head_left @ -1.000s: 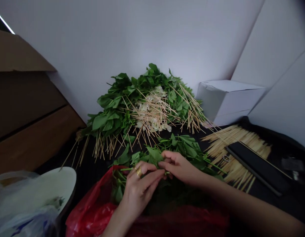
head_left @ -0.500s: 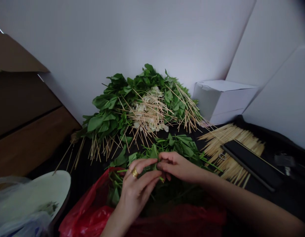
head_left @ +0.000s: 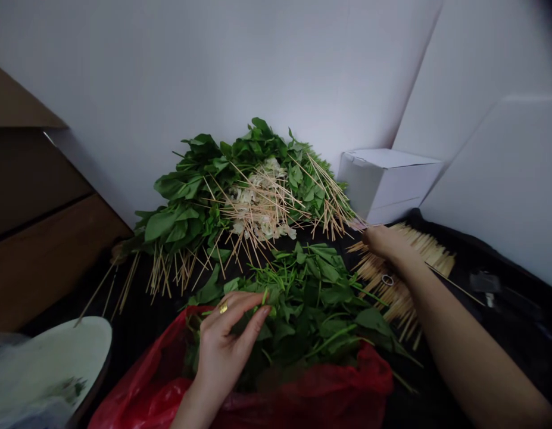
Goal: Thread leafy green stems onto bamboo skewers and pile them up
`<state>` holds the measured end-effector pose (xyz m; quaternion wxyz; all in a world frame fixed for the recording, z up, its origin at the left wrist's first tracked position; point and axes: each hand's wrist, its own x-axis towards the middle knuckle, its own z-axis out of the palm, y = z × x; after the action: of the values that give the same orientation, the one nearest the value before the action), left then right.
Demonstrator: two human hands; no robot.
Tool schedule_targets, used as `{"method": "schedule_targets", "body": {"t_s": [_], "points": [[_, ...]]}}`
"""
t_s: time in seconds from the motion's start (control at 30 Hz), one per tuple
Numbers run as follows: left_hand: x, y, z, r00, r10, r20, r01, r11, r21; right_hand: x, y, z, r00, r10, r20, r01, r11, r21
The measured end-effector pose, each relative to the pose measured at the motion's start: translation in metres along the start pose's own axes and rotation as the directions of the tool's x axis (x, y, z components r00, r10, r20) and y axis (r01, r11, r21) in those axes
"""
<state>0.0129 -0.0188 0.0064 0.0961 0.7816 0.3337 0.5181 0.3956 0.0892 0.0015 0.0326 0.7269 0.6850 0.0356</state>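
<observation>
My left hand (head_left: 231,328), with a gold ring on one finger, pinches a short green stem (head_left: 265,296) between thumb and forefinger. Below and beyond it lies a heap of loose leafy greens (head_left: 311,298), partly inside an open red plastic bag (head_left: 329,387). My right hand (head_left: 380,241) is stretched out to the right, over the far left end of a pile of bamboo skewers (head_left: 430,247). Its fingers curl out of sight, so I cannot see whether it holds a skewer.
Skewered greens (head_left: 177,214) and pale skewered pieces (head_left: 262,202) are heaped against the white wall. A white box (head_left: 387,185) stands behind the skewers. A pale basin (head_left: 90,339) sits at the lower left, a brown cardboard box (head_left: 43,190) above it. A metal ring (head_left: 387,279) lies on the skewers.
My right hand has left my left hand and moved right and away to the skewers. My left hand keeps its pinch on the stem. The view has shifted slightly right.
</observation>
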Motion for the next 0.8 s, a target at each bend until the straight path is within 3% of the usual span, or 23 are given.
{"method": "schedule_targets", "body": {"t_s": [0.17,0.43,0.63,0.8], "points": [[-0.001,-0.001,0.000,0.999,-0.051,0.007,0.050,0.999,0.018,0.012,-0.005,0.017,0.998,0.021,0.061,-0.020,1.000,-0.008],[0.000,0.000,-0.001,0.994,-0.105,0.003,0.105,0.994,0.015,0.008,-0.018,0.021,0.998,-0.007,0.067,0.010,0.999,-0.045],[0.000,0.001,0.000,0.994,-0.106,-0.010,0.106,0.994,-0.001,0.001,-0.039,0.007,0.978,-0.207,0.041,0.206,0.978,0.029],[0.000,0.001,0.000,0.993,-0.116,-0.014,0.116,0.993,-0.001,-0.005,-0.050,-0.011,0.942,-0.331,-0.052,0.335,0.936,0.106]]}}
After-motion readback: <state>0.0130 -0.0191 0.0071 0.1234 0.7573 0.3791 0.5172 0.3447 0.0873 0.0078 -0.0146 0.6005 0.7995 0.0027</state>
